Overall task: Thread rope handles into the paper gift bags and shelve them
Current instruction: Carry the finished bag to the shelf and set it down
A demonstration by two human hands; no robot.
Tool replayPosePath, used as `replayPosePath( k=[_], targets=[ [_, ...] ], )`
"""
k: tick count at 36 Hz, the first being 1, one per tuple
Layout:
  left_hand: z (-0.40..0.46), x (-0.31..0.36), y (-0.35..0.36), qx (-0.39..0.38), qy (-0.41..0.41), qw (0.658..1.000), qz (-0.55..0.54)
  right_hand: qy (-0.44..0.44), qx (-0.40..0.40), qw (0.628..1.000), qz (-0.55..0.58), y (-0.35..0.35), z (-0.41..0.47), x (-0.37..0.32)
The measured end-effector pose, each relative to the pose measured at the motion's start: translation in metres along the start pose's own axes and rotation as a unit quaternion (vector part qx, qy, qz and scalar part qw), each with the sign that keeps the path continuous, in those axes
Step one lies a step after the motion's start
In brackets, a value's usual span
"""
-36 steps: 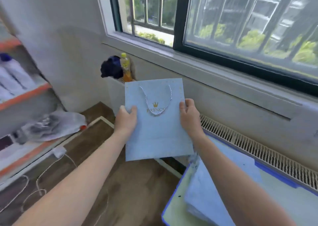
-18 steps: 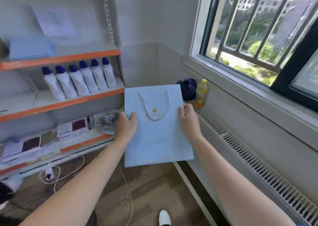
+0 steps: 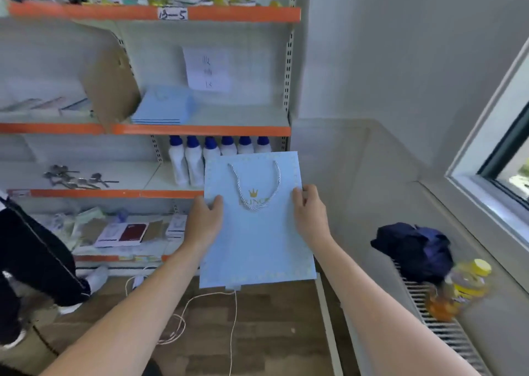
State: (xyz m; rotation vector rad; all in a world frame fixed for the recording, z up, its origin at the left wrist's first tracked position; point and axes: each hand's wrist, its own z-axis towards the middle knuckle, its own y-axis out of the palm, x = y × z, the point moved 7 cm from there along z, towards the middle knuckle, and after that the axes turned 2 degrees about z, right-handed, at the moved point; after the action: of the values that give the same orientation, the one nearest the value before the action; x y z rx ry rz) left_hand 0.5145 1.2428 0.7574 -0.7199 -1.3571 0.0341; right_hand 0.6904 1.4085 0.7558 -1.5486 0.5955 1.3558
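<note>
Both hands are up in front of a shelving unit (image 3: 200,130) with orange edges, holding a flat light blue gift bag (image 3: 257,232) by its sides. The left hand (image 3: 204,221) and right hand (image 3: 310,213) each pinch an edge, thumb on the front. A twisted rope handle (image 3: 253,186) loops down over a gold crown logo. There's a stack of the same blue bags (image 3: 163,109) on the middle shelf, with white bottles (image 3: 194,160) with blue caps one level down. The floor (image 3: 257,332) is wood with a white cable (image 3: 183,315) lying on it, and there's a window (image 3: 512,158) on the right.
</note>
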Motion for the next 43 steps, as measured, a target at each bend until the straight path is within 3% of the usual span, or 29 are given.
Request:
replayPosePath(
  k=[9, 24, 29, 35, 43],
  targets=[
    [0.093, -0.004, 0.009, 0.060, -0.032, 0.996, -0.062, -0.031, -0.051, 0.998, -0.013, 0.052, 0.116, -0.016],
    [0.303, -0.005, 0.002, 0.143, -0.005, 0.989, 0.020, -0.060, -0.056, 0.997, 0.002, 0.185, 0.320, -0.064],
    [0.373, -0.005, -0.006, 0.139, -0.016, 0.989, 0.055, -0.057, -0.050, 0.997, 0.005, 0.235, 0.377, -0.077],
    [0.437, -0.017, -0.012, 0.113, -0.050, 0.989, 0.084, -0.113, -0.050, 0.992, 0.007, 0.287, 0.429, -0.091],
    [0.525, -0.018, -0.034, 0.134, -0.052, 0.983, 0.111, -0.105, -0.107, 0.989, 0.014, 0.371, 0.502, -0.109]
  ],
)
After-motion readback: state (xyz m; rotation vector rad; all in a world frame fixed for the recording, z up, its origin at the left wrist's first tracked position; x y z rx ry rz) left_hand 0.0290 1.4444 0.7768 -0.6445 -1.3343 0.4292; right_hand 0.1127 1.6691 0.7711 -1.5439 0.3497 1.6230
